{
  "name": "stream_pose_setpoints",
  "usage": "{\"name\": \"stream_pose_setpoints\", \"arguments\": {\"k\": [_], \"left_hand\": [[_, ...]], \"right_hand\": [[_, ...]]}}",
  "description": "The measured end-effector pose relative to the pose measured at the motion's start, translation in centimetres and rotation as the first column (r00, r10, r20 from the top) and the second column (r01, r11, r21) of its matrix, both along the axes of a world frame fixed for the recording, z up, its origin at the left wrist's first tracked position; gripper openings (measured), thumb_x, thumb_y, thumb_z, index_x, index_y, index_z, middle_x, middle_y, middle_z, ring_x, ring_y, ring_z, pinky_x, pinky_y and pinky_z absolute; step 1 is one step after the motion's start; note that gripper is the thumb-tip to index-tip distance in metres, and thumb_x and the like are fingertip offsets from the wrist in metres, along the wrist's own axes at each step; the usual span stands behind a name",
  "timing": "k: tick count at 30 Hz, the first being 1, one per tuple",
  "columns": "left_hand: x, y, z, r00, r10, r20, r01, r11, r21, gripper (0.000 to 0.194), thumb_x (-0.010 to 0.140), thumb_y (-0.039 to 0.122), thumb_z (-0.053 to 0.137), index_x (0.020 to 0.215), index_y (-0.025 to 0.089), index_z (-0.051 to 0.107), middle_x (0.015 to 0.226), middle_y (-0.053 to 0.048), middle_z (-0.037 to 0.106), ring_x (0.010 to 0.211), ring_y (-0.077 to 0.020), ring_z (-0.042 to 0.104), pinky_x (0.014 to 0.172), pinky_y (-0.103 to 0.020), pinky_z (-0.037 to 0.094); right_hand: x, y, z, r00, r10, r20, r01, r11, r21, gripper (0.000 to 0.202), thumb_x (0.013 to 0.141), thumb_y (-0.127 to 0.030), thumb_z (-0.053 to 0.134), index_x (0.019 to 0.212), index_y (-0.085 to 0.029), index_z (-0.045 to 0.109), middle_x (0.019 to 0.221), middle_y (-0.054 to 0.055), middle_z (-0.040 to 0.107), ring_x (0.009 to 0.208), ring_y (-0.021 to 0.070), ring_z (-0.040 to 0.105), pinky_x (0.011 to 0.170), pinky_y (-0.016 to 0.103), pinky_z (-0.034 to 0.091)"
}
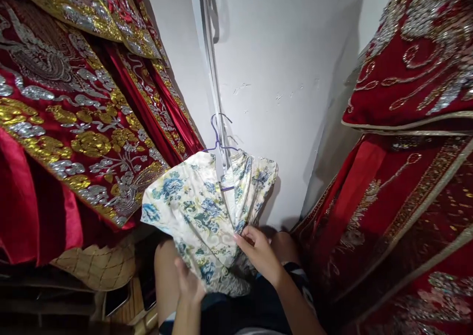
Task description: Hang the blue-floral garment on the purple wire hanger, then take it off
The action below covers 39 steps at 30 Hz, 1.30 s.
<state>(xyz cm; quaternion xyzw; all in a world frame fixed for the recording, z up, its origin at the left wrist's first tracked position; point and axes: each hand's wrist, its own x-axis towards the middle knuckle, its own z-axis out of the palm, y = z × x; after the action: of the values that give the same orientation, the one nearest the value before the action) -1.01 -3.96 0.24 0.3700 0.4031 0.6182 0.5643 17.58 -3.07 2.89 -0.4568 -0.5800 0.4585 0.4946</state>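
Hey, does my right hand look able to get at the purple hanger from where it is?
Probably yes: the right hand is at the front opening of the floral top, and the purple hanger has its hook showing above, with no cloth over it.

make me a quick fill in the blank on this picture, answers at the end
1. The floral garment hangs on a ____ hanger.
2. The person's ____ hand pinches the garment near the bottom of its neck opening.
3. The larger flowers printed on the garment are mostly ____.
4. The embroidered clothes on both sides have mainly ____ cloth.

Missing words: purple; right; blue; red
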Motion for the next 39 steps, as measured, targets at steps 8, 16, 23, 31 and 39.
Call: {"name": "stream_pose_setpoints", "arguments": {"k": [8, 16, 23, 31, 39], "left_hand": [[2.4, -0.9, 1.6, 0.989, 0.035, 0.141, -0.004, 0.977, -0.215, 0.076, 0.055, 0.030, 0.091, 0.125, 0.013, 0.067, 0.115, -0.014, 0.075, 0.119, -0.0362, 0.065, 0.109, -0.048, 0.047], [2.4, -0.9, 0.9, 0.999, -0.034, 0.012, 0.035, 0.992, -0.124, 0.070, 0.064, 0.035, 0.088, 0.127, 0.016, 0.066, 0.121, -0.013, 0.072, 0.125, -0.0323, 0.061, 0.115, -0.045, 0.040], [2.3, -0.8, 1.2, 0.996, 0.009, -0.090, -0.019, 0.993, -0.115, 0.070, 0.067, 0.040, 0.085, 0.129, 0.017, 0.062, 0.121, -0.014, 0.070, 0.125, -0.0347, 0.059, 0.114, -0.049, 0.038], [4.5, -0.8, 0.2, 0.644, 0.652, -0.399, -0.479, 0.751, 0.454, 0.059, 0.086, 0.037, 0.066, 0.139, 0.024, 0.043, 0.147, -0.015, 0.041, 0.140, -0.0304, 0.039, 0.114, -0.044, 0.033], [7.0, -0.6, 0.8, 0.872, 0.151, -0.466, -0.045, 0.972, 0.231, 0.016, 0.087, 0.037, 0.059, 0.092, 0.022, 0.058, 0.076, 0.000, 0.058, 0.072, -0.0183, 0.057, 0.067, -0.026, 0.043]], "right_hand": [[-0.4, -0.3, 0.5, 0.995, 0.092, 0.044, -0.092, 0.996, -0.001, 0.050, 0.091, -0.061, 0.055, 0.065, -0.022, 0.039, 0.057, -0.005, 0.038, 0.055, 0.0125, 0.039, 0.054, 0.027, 0.030], [0.6, -0.1, 1.2, 0.996, 0.082, 0.032, -0.081, 0.996, -0.038, 0.054, 0.092, -0.065, 0.049, 0.059, -0.021, 0.050, 0.047, -0.002, 0.046, 0.048, 0.0134, 0.041, 0.054, 0.029, 0.031], [0.9, 0.0, 2.3, 0.998, 0.040, -0.055, -0.043, 0.998, -0.052, 0.050, 0.089, -0.060, 0.055, 0.059, -0.022, 0.049, 0.045, -0.004, 0.042, 0.046, 0.0118, 0.035, 0.050, 0.027, 0.028], [0.5, -0.2, 1.4, 0.988, 0.094, -0.121, -0.103, 0.992, -0.073, 0.042, 0.091, -0.050, 0.057, 0.062, -0.020, 0.058, 0.047, -0.002, 0.054, 0.044, 0.0114, 0.039, 0.049, 0.025, 0.032], [-0.3, -0.4, 3.0, 0.981, 0.180, -0.070, -0.187, 0.976, -0.111, 0.031, 0.088, -0.038, 0.057, 0.066, -0.018, 0.064, 0.050, 0.001, 0.063, 0.041, 0.0111, 0.046, 0.045, 0.023, 0.034]]}}
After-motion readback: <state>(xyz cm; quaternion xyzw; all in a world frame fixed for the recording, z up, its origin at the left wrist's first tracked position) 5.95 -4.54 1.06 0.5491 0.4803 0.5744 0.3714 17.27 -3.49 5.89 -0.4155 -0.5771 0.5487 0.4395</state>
